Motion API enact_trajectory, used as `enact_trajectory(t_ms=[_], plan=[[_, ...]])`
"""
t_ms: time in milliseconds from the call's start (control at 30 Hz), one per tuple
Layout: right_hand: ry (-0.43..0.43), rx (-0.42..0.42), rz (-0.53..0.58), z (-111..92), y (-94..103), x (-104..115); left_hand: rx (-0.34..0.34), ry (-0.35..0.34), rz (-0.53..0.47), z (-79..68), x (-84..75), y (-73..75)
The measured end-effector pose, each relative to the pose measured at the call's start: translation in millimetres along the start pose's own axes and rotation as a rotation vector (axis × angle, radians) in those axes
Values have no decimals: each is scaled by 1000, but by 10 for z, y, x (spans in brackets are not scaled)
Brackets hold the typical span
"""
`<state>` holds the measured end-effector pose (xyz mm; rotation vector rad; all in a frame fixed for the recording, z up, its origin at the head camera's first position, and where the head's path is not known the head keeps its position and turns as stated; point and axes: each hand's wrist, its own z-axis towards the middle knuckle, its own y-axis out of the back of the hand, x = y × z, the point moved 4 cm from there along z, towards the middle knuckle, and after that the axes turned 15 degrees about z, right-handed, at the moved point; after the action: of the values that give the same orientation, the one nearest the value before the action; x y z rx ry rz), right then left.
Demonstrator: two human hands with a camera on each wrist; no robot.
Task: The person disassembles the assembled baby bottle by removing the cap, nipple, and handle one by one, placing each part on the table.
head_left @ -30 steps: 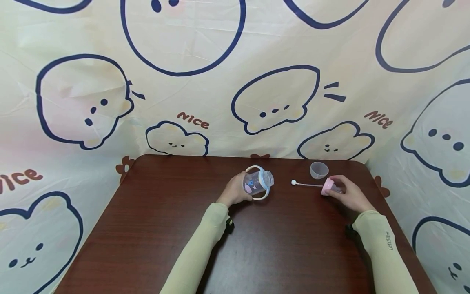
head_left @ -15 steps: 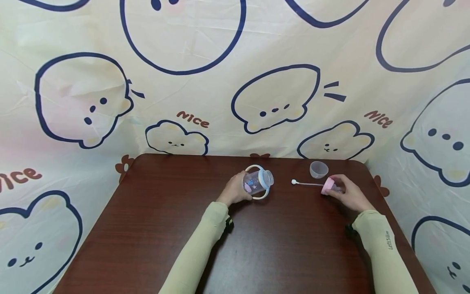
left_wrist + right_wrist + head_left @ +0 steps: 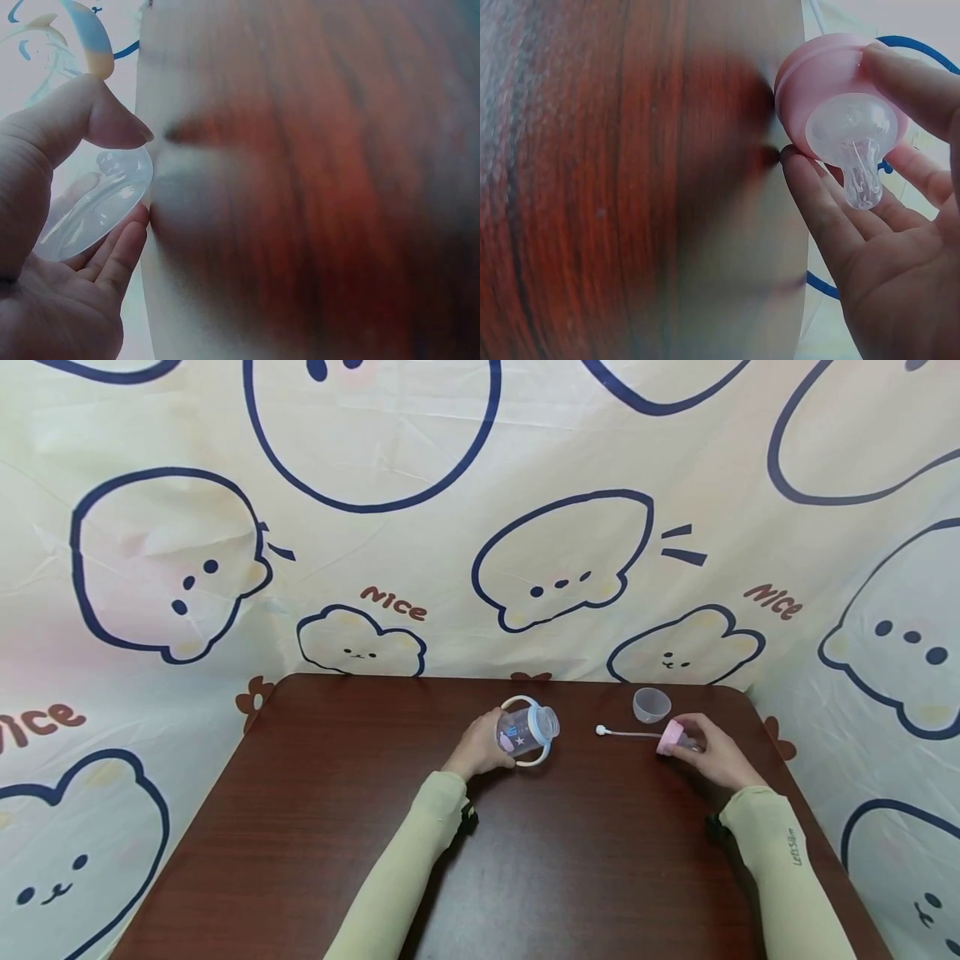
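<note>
Toward far edge of desk (image 3: 540,868), left hand (image 3: 478,748) wrapped fingers round bottle (image 3: 517,734), uncapped mouth tipped rightward; right hand (image 3: 718,756) pinched pink cap (image 3: 668,738) by rim, apparently sparing teat (image 3: 852,124), straw (image 3: 632,734) aimed bottleward. Clear cup (image 3: 651,706) sat just beyond.

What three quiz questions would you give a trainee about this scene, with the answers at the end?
1. Which hand holds the bottle?
2. True or false: the pink collar is fitted on the bottle.
3. Pick one. The thin straw sticks out from: A, the bottle's mouth; B, the pink collar; C, the clear cup.

Key:
1. The left hand.
2. False; the right hand holds it apart from the bottle.
3. B.
</note>
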<state>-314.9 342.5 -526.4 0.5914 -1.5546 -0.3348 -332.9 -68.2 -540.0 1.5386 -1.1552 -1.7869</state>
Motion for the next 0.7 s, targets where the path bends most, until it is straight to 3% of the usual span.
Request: enact_trajectory(t_ms=[700], plan=[[20,3,-6,5,64,-41,12,24,8,25,38,-18]])
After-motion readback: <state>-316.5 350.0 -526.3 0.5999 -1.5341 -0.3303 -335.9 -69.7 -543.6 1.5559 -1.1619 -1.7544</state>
